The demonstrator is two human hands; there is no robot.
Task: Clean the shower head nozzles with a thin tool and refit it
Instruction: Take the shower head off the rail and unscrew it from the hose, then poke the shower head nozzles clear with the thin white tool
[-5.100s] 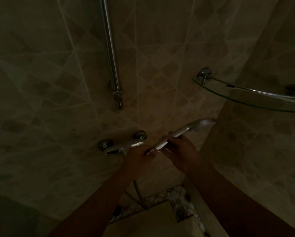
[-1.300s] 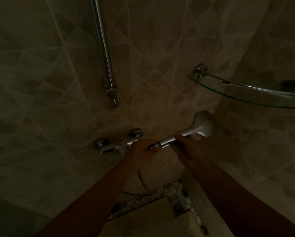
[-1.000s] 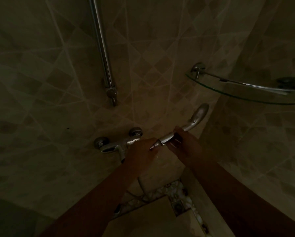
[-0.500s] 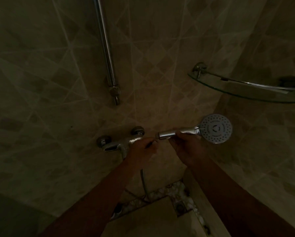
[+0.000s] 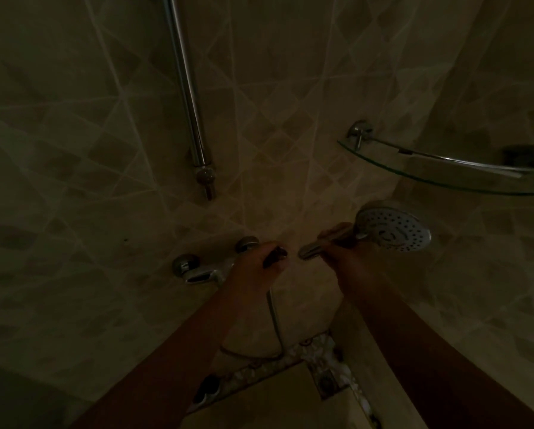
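In the dim shower corner, my right hand (image 5: 336, 247) grips the chrome handle of the shower head (image 5: 392, 229), whose round nozzle face is turned toward me. The handle's open end points left, a short gap away from my left hand (image 5: 256, 267). My left hand is closed around the end of the shower hose (image 5: 275, 317), which hangs down from the fist and loops toward the floor. The head and hose are apart. No thin tool is visible.
A chrome mixer tap (image 5: 197, 272) sticks out of the tiled wall just left of my left hand. A vertical chrome slide rail (image 5: 186, 88) ends above it. A glass corner shelf (image 5: 445, 168) with a dark object sits at the upper right. A patterned floor border (image 5: 321, 357) lies below.
The shower head has come off the hose end and a gap has opened between them. My right hand rotated the head so its nozzle face now looks toward me.
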